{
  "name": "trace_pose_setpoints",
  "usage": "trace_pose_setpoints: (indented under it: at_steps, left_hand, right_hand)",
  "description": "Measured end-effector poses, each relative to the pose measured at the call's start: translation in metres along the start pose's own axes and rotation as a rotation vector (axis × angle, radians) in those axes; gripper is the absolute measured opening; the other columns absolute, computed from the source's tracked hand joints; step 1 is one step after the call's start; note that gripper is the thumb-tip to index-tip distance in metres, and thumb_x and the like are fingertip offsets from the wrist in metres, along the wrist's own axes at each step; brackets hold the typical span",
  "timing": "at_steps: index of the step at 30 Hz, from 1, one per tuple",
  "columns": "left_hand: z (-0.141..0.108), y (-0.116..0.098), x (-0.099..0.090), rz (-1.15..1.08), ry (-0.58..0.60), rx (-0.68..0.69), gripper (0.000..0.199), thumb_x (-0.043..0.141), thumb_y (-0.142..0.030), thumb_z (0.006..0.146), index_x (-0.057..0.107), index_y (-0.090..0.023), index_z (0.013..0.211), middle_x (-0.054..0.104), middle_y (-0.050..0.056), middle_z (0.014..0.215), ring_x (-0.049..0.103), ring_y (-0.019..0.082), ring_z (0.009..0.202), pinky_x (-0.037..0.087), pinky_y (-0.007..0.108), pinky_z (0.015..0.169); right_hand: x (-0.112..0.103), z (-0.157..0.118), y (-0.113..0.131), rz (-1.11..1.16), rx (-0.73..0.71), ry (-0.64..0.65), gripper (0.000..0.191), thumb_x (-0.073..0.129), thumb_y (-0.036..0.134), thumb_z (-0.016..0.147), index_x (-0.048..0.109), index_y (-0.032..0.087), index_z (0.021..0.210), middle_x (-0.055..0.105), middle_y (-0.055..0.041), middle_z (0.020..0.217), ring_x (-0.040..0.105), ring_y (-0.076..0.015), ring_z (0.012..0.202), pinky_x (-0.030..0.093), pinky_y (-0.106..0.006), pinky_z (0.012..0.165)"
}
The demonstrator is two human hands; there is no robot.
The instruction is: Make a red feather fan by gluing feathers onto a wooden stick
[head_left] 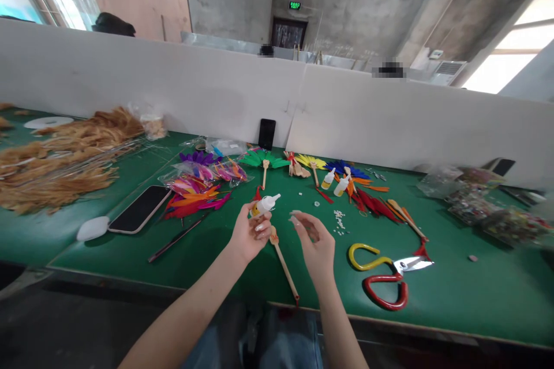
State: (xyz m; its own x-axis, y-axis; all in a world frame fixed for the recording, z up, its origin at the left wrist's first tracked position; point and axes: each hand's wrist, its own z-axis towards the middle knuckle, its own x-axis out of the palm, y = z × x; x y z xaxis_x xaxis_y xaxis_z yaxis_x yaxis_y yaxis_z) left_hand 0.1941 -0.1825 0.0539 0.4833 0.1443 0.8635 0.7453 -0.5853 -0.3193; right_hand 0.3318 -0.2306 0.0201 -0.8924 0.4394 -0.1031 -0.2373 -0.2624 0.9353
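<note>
My left hand [251, 236] is closed around a small white glue bottle [265, 206] with a yellow label, its nozzle tilted up to the right. My right hand [315, 236] is raised to the right of it, thumb and fingertips brought together in a pinch; what they hold, if anything, is too small to make out. Below and between the hands, a wooden stick [285, 268] with a carved head lies on the green table, a red tassel at its lower end. Small white pieces [339, 222] are scattered right of my right hand.
Scissors [400, 268] with yellow and red handles lie at the right. Two more glue bottles [341, 186] stand beyond, near green [265, 159], yellow and blue feather fans. Left are bright loose feathers [193, 202], a phone [139, 210] and brown feathers [78, 155]. A white partition [208, 98] stands behind.
</note>
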Motion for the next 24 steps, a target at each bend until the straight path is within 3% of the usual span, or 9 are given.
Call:
trace_pose_setpoints:
  at_steps: [4, 9, 12, 14, 17, 20, 24]
  left_hand:
    - [-0.002, 0.015, 0.001, 0.025, -0.01, -0.078, 0.031, 0.038, -0.035, 0.088, 0.046, -0.014, 0.067, 0.039, -0.005, 0.047, 0.027, 0.003, 0.029, 0.018, 0.014, 0.028]
    - [-0.005, 0.044, 0.007, 0.128, -0.197, -0.168, 0.038, 0.044, -0.044, 0.085, 0.045, -0.015, 0.061, 0.033, -0.008, 0.04, 0.022, 0.002, 0.026, 0.019, 0.014, 0.029]
    - [-0.004, 0.057, 0.007, 0.234, -0.282, -0.203, 0.04, 0.045, -0.046, 0.085, 0.044, -0.016, 0.058, 0.029, -0.009, 0.037, 0.02, 0.003, 0.026, 0.02, 0.015, 0.03]
    - [-0.002, 0.061, 0.003, 0.277, -0.224, -0.248, 0.046, 0.043, -0.052, 0.084, 0.042, -0.016, 0.055, 0.024, -0.009, 0.035, 0.018, 0.003, 0.026, 0.017, 0.015, 0.03]
    - [0.002, 0.059, -0.007, 0.302, -0.015, -0.303, 0.049, 0.043, -0.057, 0.082, 0.046, -0.016, 0.056, 0.02, -0.01, 0.035, 0.015, 0.004, 0.027, 0.013, 0.017, 0.03]
    - [0.0, 0.045, -0.019, 0.36, 0.12, -0.264, 0.033, 0.049, -0.042, 0.084, 0.057, -0.012, 0.072, 0.022, -0.011, 0.038, 0.015, 0.003, 0.029, 0.014, 0.016, 0.032]
    - [-0.021, 0.008, -0.035, 0.349, 0.165, -0.161, 0.012, 0.057, -0.021, 0.08, 0.059, -0.01, 0.075, 0.021, -0.011, 0.042, 0.016, 0.001, 0.032, 0.016, 0.015, 0.033]
  right_hand:
    - [0.0, -0.007, -0.002, 0.035, 0.008, 0.056, 0.026, 0.062, 0.033, 0.078, 0.062, 0.017, 0.098, 0.067, -0.0095, 0.099, 0.063, -0.0213, 0.092, 0.053, -0.034, 0.078]
    - [0.004, -0.013, 0.004, 0.109, -0.052, 0.151, 0.072, 0.068, 0.026, 0.072, 0.033, 0.023, 0.135, 0.059, -0.0086, 0.12, 0.052, -0.0228, 0.115, 0.04, -0.043, 0.099]
    - [0.005, -0.012, 0.009, 0.142, 0.004, 0.184, 0.068, 0.063, 0.027, 0.077, 0.031, 0.023, 0.136, 0.061, -0.0081, 0.117, 0.053, -0.0225, 0.114, 0.039, -0.043, 0.099]
    - [0.004, -0.009, 0.01, 0.174, 0.033, 0.196, 0.063, 0.06, 0.028, 0.079, 0.033, 0.022, 0.135, 0.064, -0.0084, 0.113, 0.056, -0.022, 0.111, 0.042, -0.042, 0.096]
    - [-0.003, 0.003, 0.008, 0.219, 0.056, 0.137, 0.061, 0.063, 0.029, 0.077, 0.036, 0.02, 0.131, 0.067, -0.0093, 0.105, 0.06, -0.0221, 0.104, 0.047, -0.04, 0.09]
    - [-0.015, 0.026, -0.001, 0.276, 0.066, 0.007, 0.064, 0.068, 0.031, 0.071, 0.038, 0.02, 0.126, 0.068, -0.0099, 0.099, 0.063, -0.0235, 0.098, 0.051, -0.039, 0.082]
    - [-0.032, 0.067, -0.019, 0.302, 0.022, -0.098, 0.067, 0.074, 0.03, 0.062, 0.04, 0.02, 0.119, 0.069, -0.0088, 0.094, 0.065, -0.0243, 0.094, 0.052, -0.039, 0.08]
